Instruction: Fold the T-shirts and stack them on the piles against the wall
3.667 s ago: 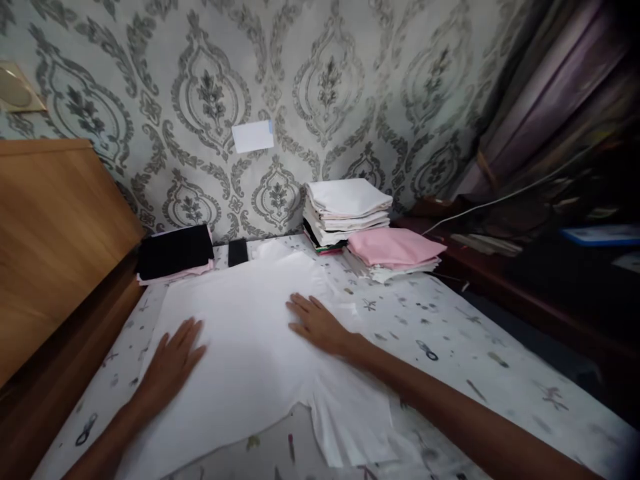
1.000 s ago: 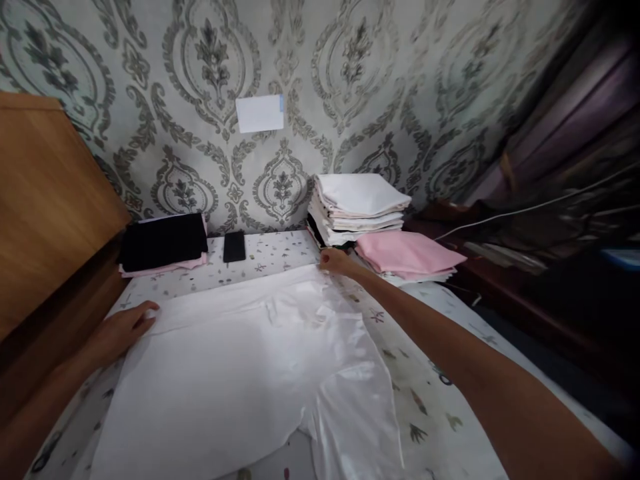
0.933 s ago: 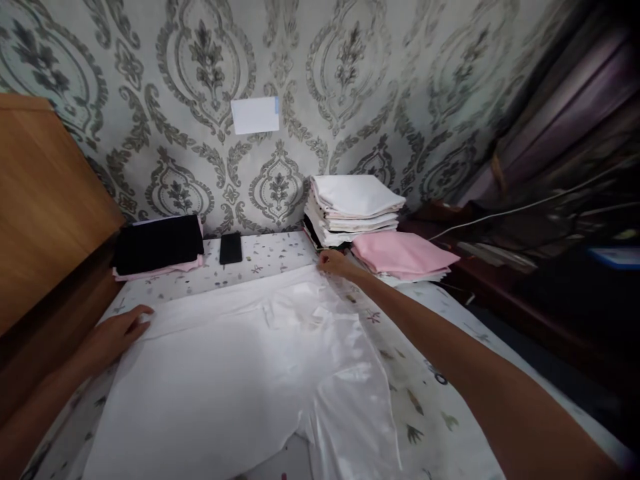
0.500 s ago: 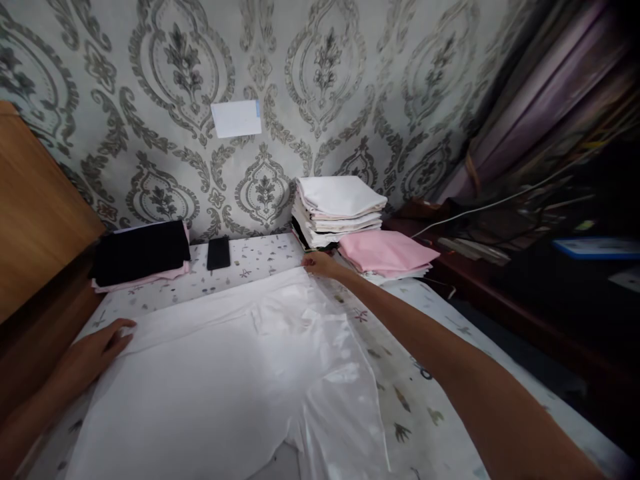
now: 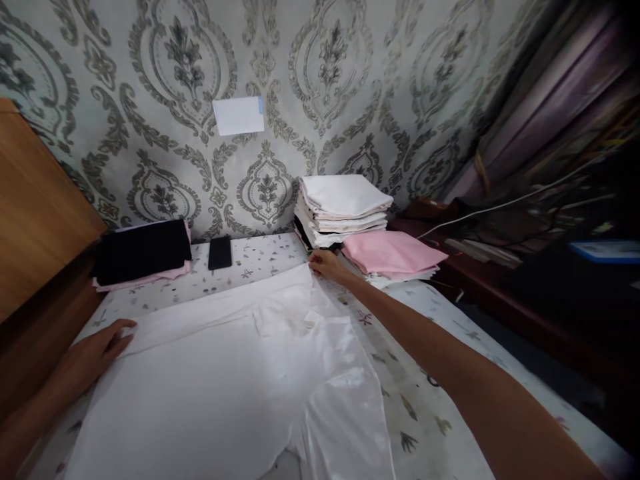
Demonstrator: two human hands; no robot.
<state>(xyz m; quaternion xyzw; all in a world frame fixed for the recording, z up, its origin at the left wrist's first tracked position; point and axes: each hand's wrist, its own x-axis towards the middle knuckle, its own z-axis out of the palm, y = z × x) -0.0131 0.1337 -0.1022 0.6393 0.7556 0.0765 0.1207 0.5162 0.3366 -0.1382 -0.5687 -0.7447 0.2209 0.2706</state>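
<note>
A white shirt point(image 5: 200, 387) lies spread over the patterned sheet point(image 5: 420, 400), its far edge folded over in a long strip. At the left end of that strip, my left hand point(image 5: 103, 347) has its thumb and forefinger closed on the fabric edge. My right hand point(image 5: 325, 265) pinches the far right corner of the shirt, just in front of the stacked clothes. The sleeve part at the right is wrinkled and lies loosely toward me.
Behind my right hand stands a stack of folded white clothes point(image 5: 345, 197), with a folded pink cloth point(image 5: 393, 253) beside it. Folded black cloth point(image 5: 143, 252) and a phone point(image 5: 220, 253) lie at the back left. A wooden panel point(image 5: 40, 213) borders the left side.
The view has shifted slightly. My right hand still pinches the far corner, and the corner appears pulled slightly outward to the right. My left hand has stayed where it was.
</note>
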